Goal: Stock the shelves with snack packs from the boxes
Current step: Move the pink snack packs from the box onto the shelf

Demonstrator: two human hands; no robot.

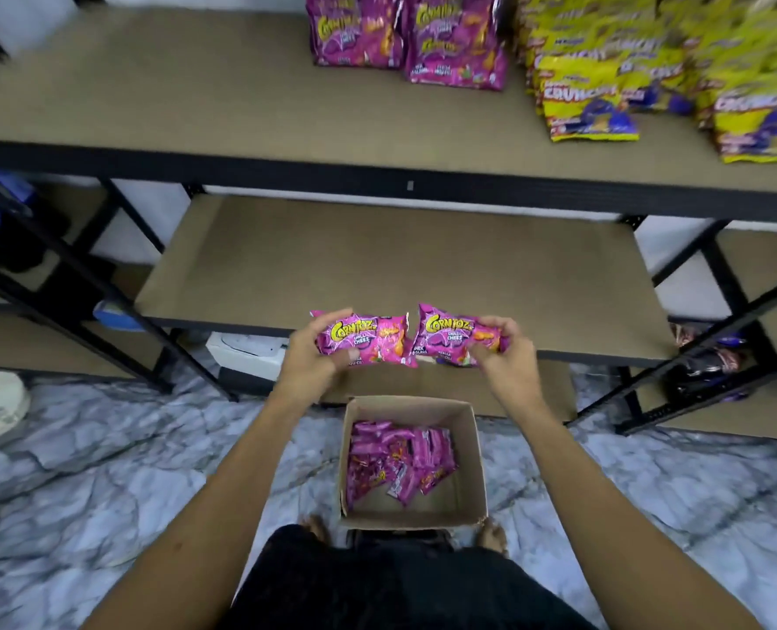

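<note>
My left hand (316,352) has fingers curled round a pink snack pack (368,341), thumb on its front. Right hand (502,352) pinches a 2nd pink pack (450,338) the same way; the 2 packs nearly touch between my hands. Just below my fingers, open cardboard box (473,452) on the floor w/ more pink packs. Beyond fingertips, lower shelf (400,261); above it, upper shelf (172,97) w/ pink & yellow packs (591,102).

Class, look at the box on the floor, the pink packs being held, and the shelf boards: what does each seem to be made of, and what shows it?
Box: brown corrugated cardboard, matte, with thin raw-edged walls.
Pink packs: probably glossy printed plastic film; it crinkles and has crimped ends.
Shelf boards: likely particleboard or fibreboard, with a flat tan speckled face, set in a dark, seemingly metal frame.
</note>
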